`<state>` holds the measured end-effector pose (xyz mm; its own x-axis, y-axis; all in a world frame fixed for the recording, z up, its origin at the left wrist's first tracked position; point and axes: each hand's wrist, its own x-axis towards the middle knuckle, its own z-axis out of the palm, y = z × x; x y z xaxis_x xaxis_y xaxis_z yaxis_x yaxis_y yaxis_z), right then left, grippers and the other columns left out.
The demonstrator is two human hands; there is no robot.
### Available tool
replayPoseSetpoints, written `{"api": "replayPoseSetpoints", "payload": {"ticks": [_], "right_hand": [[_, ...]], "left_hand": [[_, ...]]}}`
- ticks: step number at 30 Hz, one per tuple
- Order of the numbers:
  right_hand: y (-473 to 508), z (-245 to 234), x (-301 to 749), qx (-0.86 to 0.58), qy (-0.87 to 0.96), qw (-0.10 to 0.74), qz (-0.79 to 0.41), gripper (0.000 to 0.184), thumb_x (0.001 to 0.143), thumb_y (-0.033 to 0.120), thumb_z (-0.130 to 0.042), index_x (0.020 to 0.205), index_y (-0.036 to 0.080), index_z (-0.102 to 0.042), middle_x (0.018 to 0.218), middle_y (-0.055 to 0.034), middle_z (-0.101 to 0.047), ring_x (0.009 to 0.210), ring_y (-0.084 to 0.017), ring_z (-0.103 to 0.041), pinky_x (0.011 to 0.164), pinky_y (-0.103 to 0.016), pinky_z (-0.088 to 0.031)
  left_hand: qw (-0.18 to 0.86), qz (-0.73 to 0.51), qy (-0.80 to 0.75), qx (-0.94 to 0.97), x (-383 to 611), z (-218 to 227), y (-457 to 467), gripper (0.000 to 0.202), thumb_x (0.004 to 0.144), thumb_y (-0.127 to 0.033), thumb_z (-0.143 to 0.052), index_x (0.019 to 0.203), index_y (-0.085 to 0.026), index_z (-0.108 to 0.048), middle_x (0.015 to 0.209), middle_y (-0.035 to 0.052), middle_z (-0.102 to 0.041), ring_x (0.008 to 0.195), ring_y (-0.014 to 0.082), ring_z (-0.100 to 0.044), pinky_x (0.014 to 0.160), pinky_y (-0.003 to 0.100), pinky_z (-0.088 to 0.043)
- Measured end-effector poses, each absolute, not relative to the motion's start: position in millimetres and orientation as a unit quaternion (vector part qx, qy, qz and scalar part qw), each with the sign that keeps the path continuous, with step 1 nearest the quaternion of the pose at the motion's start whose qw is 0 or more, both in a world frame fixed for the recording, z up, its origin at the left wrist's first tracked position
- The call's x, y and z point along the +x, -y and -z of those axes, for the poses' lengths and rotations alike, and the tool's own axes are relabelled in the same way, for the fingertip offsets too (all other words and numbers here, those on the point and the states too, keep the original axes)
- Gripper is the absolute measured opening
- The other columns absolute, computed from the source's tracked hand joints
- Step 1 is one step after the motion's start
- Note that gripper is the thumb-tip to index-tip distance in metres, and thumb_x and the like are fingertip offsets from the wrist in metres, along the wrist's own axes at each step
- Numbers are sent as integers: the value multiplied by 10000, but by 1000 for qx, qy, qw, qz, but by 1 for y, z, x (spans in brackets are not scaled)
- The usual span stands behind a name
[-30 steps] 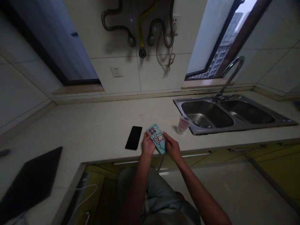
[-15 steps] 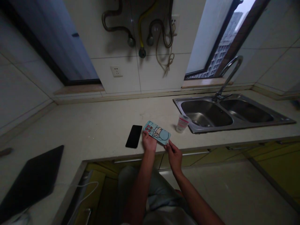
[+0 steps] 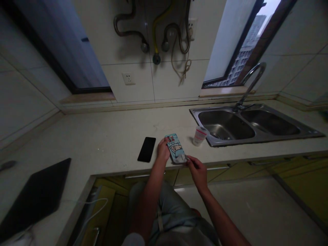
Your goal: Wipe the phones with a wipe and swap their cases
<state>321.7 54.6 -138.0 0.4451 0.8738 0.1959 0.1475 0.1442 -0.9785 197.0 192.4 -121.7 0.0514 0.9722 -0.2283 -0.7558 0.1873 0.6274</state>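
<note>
A phone in a light-blue case with a cartoon animal (image 3: pixel 176 147) is tilted above the counter's front edge, its camera end pointing away from me. My left hand (image 3: pixel 163 149) is closed around its left side, near the round lenses. At the lower right corner, my right hand (image 3: pixel 197 169) pinches a thin, pale, crumpled-looking piece (image 3: pixel 181 158) that covers the phone's near end; I cannot tell whether it is a wipe or film. Just left of my left hand, a black phone (image 3: pixel 147 149) lies flat on the counter. A clear plastic cup with red print (image 3: pixel 200 136) stands to the right.
The pale counter (image 3: pixel 115 136) runs along the tiled wall. A double steel sink (image 3: pixel 225 124) with a curved faucet (image 3: pixel 252 80) is at the right. On the left lies a dark flat panel (image 3: pixel 36 194) with a white cable (image 3: pixel 94 202) nearby. Yellow-green drawers are below the counter's edge.
The cased phone has turned clockwise, so its long side points more toward me. My right hand has moved slightly right and down. A pale piece now shows over the phone's near end.
</note>
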Motion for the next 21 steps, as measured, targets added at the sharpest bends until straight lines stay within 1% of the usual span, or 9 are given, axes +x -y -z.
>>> {"api": "replayPoseSetpoints", "payload": {"ticks": [3, 6, 8, 10, 12, 14, 17, 19, 21], "right_hand": [[-74, 130, 340, -593, 413, 641, -261, 330, 806, 437, -625, 973, 173, -730, 921, -82, -749, 774, -219, -672, 731, -351, -548], [-96, 126, 343, -588, 436, 633, -253, 345, 803, 438, -618, 997, 168, -708, 920, -65, -725, 777, -199, -635, 735, -325, -519], [-108, 125, 339, -583, 462, 613, -268, 367, 784, 454, -644, 1005, 168, -706, 857, -41, -704, 692, -173, -587, 667, -297, -496], [-118, 127, 332, -577, 482, 593, -289, 389, 758, 480, -673, 979, 163, -711, 747, -13, -664, 602, -151, -524, 572, -269, -452], [-123, 131, 328, -572, 488, 584, -304, 408, 748, 508, -686, 949, 154, -715, 668, 5, -623, 562, -142, -489, 520, -255, -411], [-125, 135, 327, -569, 488, 581, -317, 425, 760, 524, -684, 950, 145, -717, 655, 4, -619, 558, -141, -493, 512, -252, -405], [-122, 140, 332, -557, 490, 581, -335, 424, 791, 533, -669, 950, 143, -723, 740, -31, -679, 629, -164, -568, 570, -267, -456], [-118, 141, 336, -554, 497, 579, -334, 419, 807, 542, -659, 939, 150, -732, 804, -53, -714, 703, -187, -615, 631, -286, -490], [-114, 141, 338, -556, 503, 575, -326, 424, 815, 554, -654, 942, 158, -739, 844, -63, -734, 756, -203, -639, 680, -303, -508]], "left_hand": [[686, -603, -341, 222, 197, 125, -197, 147, 666, -166, -702, 781, -148, -610, 780, 49, -689, 711, 173, -649, 808, 347, -506], [646, -589, -399, 277, 198, 127, -201, 106, 679, -152, -670, 772, -153, -619, 762, 33, -679, 702, 160, -630, 782, 310, -488], [623, -579, -433, 299, 199, 128, -202, 94, 681, -128, -667, 754, -160, -616, 728, 20, -662, 685, 151, -609, 761, 284, -468], [611, -578, -447, 305, 198, 127, -201, 126, 679, -107, -681, 752, -174, -602, 700, 4, -637, 692, 152, -599, 754, 272, -454], [598, -581, -454, 314, 196, 125, -197, 172, 681, -103, -699, 777, -192, -587, 711, -5, -626, 758, 166, -610, 770, 267, -451], [589, -580, -456, 331, 192, 122, -191, 203, 683, -107, -713, 792, -205, -573, 740, -2, -629, 848, 184, -621, 799, 267, -453], [588, -579, -448, 344, 188, 115, -184, 197, 692, -107, -718, 777, -203, -568, 821, 23, -657, 974, 210, -622, 863, 282, -455], [586, -598, -443, 320, 185, 111, -180, 216, 678, -85, -731, 784, -198, -581, 931, 58, -681, 1109, 240, -597, 940, 307, -438], [573, -628, -439, 292, 181, 105, -176, 251, 658, -55, -741, 819, -194, -607, 1061, 98, -684, 1240, 268, -538, 1023, 340, -401]]}}
